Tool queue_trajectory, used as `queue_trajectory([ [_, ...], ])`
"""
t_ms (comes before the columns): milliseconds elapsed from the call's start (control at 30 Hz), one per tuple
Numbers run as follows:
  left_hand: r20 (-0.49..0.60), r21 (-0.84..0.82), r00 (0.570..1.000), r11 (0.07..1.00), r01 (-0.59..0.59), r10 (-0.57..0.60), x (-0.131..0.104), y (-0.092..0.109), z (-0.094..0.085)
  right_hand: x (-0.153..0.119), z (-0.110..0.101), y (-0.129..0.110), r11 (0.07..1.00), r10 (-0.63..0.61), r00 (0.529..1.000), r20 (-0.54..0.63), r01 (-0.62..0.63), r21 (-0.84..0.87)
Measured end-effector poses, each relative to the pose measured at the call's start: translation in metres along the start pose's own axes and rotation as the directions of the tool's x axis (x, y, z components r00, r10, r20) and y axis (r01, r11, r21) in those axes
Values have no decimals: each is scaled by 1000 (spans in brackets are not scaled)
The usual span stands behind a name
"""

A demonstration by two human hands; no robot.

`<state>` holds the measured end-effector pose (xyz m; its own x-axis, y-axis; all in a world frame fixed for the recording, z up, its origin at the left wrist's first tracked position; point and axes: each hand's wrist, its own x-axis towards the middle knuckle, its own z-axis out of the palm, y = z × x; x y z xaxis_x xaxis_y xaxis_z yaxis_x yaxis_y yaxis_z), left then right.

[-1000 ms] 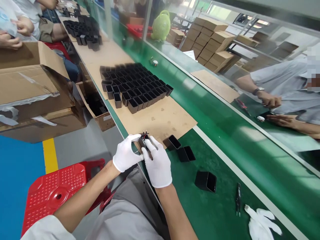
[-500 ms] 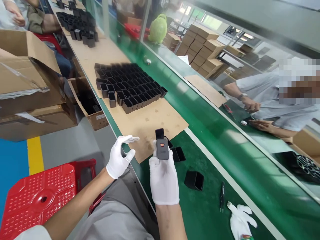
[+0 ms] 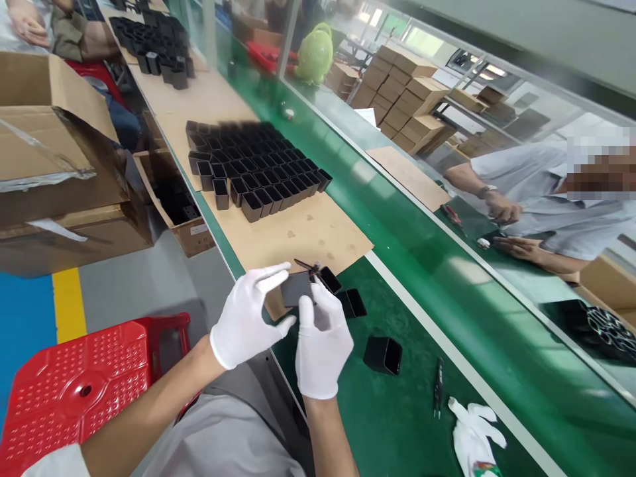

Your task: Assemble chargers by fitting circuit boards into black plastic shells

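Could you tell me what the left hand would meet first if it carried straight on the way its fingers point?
Most likely the dark grey part that the left hand already touches; beyond it lies an open black casing, though depth is unclear.

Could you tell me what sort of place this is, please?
Most likely a factory assembly line: a long green conveyor belt, rows of identical black housings on cardboard, stacked cartons, and another person working opposite.

I am sitting at a long green worktop [image 3: 427, 265] running away from me. Beside it, a red plastic stool [image 3: 84, 391] is standing on the grey floor [image 3: 163, 285] with blue and yellow stripes. Beyond the worktop, daylight is glaring over stacked cardboard boxes [image 3: 402, 93].
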<state>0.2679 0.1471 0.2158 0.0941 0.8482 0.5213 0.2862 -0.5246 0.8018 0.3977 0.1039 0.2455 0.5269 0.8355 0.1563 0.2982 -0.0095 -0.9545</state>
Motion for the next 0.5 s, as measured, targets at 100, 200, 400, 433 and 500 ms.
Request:
queue_trajectory([
  [100,95,-15,977,981,195,-193,6,-7,3,6,2,2,970,-156,976,153,181,-164],
  [200,231,-117,943,955,271,-239,11,-14,-10,21,-8,-8,918,-278,925,259,335,-211],
  [400,566,-535,814,695,480,-126,20,-13,-45,54,-31,-33,993,-85,684,724,114,9],
  [433,562,-542,817,689,480,-127,21,-13,-46,56,-32,-32,999,-36,689,724,42,11],
  [500,545,-517,823,708,480,-160,23,-14,-45,56,-30,-28,1000,-8,763,647,0,12],
])
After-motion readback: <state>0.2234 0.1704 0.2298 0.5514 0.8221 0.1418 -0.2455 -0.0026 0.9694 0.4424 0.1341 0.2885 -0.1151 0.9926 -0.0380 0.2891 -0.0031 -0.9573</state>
